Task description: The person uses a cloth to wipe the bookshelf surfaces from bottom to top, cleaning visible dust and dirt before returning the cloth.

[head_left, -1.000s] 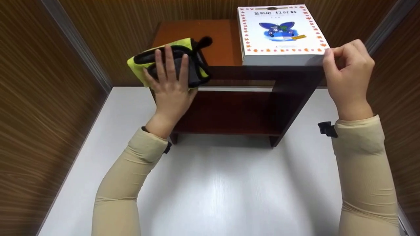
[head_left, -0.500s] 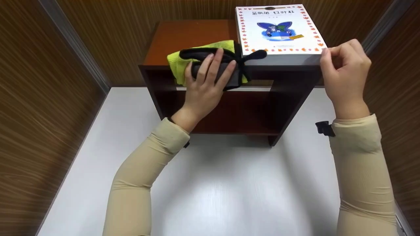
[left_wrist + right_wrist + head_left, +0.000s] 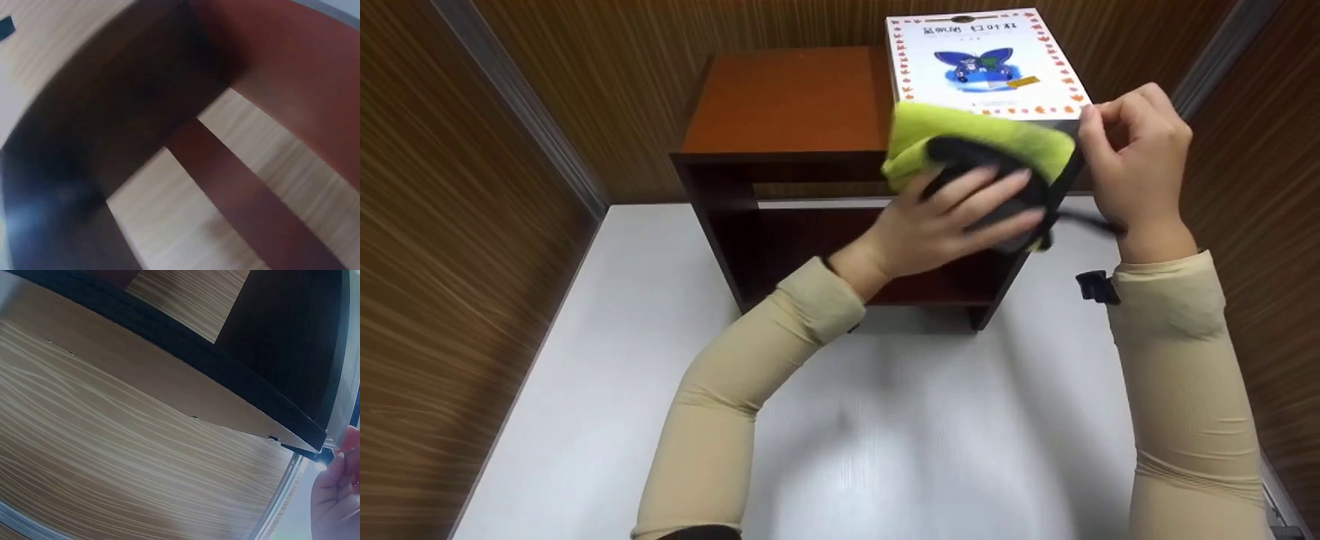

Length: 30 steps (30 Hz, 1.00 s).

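Note:
My left hand holds a folded yellow-green and dark grey cloth with black trim, its fingers spread over the grey side and the thumb hidden. The cloth overlaps the front edge of a white picture book with a butterfly on the cover. That book lies on top of a small dark-red wooden shelf, at the right end. At the book's front right corner, my right hand pinches with thumb and forefinger. In the right wrist view, its fingertips show beside the shelf's corner. The left wrist view shows neither hand nor cloth.
The shelf stands on a white surface, with a lower board inside it. Wood-grain walls rise at the left, right and behind. A black strap trails from the cloth towards the right wrist.
My left hand has carried the cloth rightwards from the shelf's left end to the front of the book, turning it on the way. The right hand has stayed at the book's corner.

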Available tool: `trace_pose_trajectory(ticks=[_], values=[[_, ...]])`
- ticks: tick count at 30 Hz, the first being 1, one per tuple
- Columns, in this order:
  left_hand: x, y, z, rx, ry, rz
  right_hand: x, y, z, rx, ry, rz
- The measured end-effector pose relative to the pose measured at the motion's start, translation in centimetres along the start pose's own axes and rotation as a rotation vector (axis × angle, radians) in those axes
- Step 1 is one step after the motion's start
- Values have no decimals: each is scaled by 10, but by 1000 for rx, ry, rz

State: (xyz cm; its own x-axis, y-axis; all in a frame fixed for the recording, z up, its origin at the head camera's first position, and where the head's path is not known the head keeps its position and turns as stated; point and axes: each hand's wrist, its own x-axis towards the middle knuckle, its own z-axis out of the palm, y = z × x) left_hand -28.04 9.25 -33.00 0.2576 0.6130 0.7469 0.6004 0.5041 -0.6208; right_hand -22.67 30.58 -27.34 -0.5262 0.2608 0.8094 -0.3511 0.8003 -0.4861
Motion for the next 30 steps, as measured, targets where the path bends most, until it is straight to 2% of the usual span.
trace_pose_trajectory(ticks=[2, 4, 6, 10, 16, 19, 21, 24, 26, 28, 30], values=[[11, 4, 3, 14, -177, -35, 1, 1, 1, 10, -2, 12], [17, 6, 4, 29, -317, -82, 0, 2, 2, 15, -12, 12], [17, 6, 1, 15, -386, -98, 0, 2, 2, 17, -27, 10], [17, 4, -4, -28, -411, -105, -1, 2, 1, 6, -25, 7], [17, 2, -8, -29, -427, -107, 2, -1, -1, 0, -19, 30], [13, 2, -9, -34, -398, -108, 1, -2, -2, -4, -29, -12], [7, 4, -9, -50, -351, -98, 0, -1, -2, -7, -27, -56], [-7, 11, -8, -125, -257, -77, -2, -1, -2, -3, -21, -82], [-20, 20, -10, -208, -222, -73, -3, -2, -2, 8, -16, -49], [-39, 31, -14, -306, -240, -91, -3, -2, -1, 11, -15, -38], [-62, 44, -20, -405, -327, -137, -3, -1, -1, 9, -16, -45]])
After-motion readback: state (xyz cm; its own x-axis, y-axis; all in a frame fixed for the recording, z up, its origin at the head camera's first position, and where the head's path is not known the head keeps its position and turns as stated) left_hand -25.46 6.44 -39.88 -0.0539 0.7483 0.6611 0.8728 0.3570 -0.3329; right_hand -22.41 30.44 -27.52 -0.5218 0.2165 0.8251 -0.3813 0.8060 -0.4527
